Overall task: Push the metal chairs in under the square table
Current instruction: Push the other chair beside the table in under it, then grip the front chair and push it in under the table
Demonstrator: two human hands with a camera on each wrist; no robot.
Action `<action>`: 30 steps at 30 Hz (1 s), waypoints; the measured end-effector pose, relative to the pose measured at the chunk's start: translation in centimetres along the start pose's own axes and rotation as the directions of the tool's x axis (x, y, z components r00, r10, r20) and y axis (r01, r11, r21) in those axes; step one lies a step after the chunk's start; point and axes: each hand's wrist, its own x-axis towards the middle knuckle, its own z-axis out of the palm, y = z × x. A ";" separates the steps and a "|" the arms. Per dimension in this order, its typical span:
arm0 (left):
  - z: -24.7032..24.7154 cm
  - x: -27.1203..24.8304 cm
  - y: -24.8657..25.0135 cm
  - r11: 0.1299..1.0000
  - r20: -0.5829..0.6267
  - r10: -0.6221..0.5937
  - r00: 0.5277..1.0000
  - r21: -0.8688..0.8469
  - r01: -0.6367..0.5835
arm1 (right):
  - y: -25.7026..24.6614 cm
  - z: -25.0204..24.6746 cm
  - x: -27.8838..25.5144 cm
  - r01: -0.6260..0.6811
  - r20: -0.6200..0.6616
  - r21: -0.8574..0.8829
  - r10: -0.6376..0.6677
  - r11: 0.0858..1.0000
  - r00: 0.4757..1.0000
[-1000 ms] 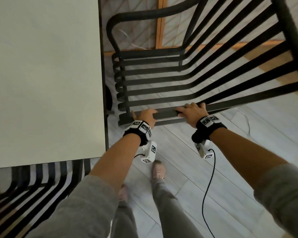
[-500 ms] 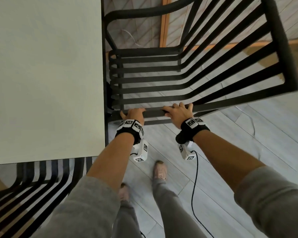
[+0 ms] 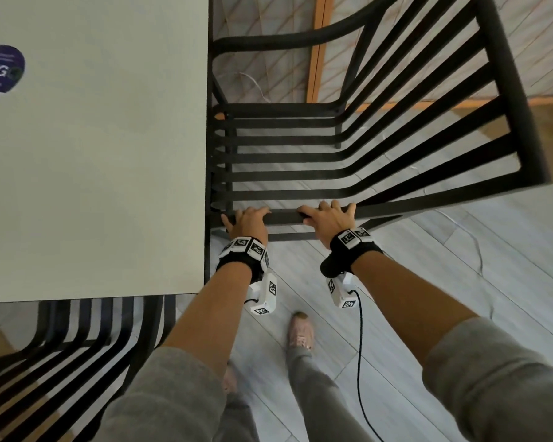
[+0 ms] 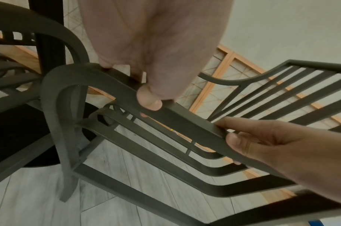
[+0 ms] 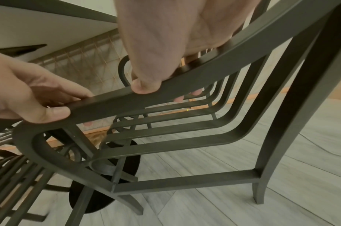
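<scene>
The chair (image 3: 348, 161) is flat dark metal slats curling at the seat front, which sits at the pale square table (image 3: 93, 148) edge. Left hand (image 3: 248, 220) and right hand (image 3: 328, 218) curl around its near armrest, thumbs outside. A second chair (image 3: 61, 339) is tucked below. Wrist views show the table's round black base (image 5: 107, 183).

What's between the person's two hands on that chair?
Only a bare stretch of the chair's armrest separates the left hand from the right hand; both grip that same bar. The head view shows it best.
</scene>
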 end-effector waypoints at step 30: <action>-19.7 -40.8 -25.9 0.904 0.188 0.414 0.891 -0.203 -0.377 | -32.8 -2.8 -34.3 0.169 -0.338 0.180 -0.100 0.969 0.936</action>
